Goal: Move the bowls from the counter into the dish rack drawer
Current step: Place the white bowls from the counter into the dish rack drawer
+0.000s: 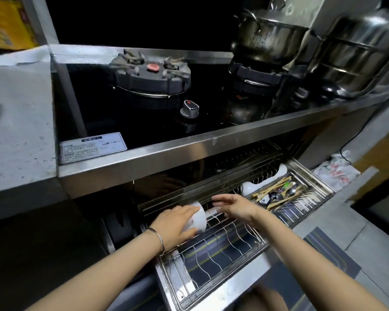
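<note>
— Below the steel-edged black gas stove (144,113), what sits in the pulled-out stainless-steel dish rack drawer (211,261)?

— At its left rear, a round white ceramic bowl (199,219) stands on edge among the wire dividers, tilted, its hollow facing right. The left hand (176,225), with a thin silver bangle (160,239) on its wrist, wraps the bowl's back; its fingers (189,232) are curled around the rim and underside, gripping it.

— And the other hand?

— The right hand (236,208) hovers just to the right of the bowl, palm toward it, fingers spread and loose, closed on nothing. Whether a fingertip touches the rim cannot be told.

— What else does the drawer hold?

— The front wire section is bare. On the right side, a steel cutlery tray (310,182) holds wooden chopsticks (272,189), metal spoons (281,195) and white ceramic soup spoons (249,187).

— And above?

— A blackened steel pot (265,37) rests on the right burner, a stacked steel steamer (355,55) stands beside it on the far right, and a grey stone table (18,122) adjoins the stove on the left.
</note>
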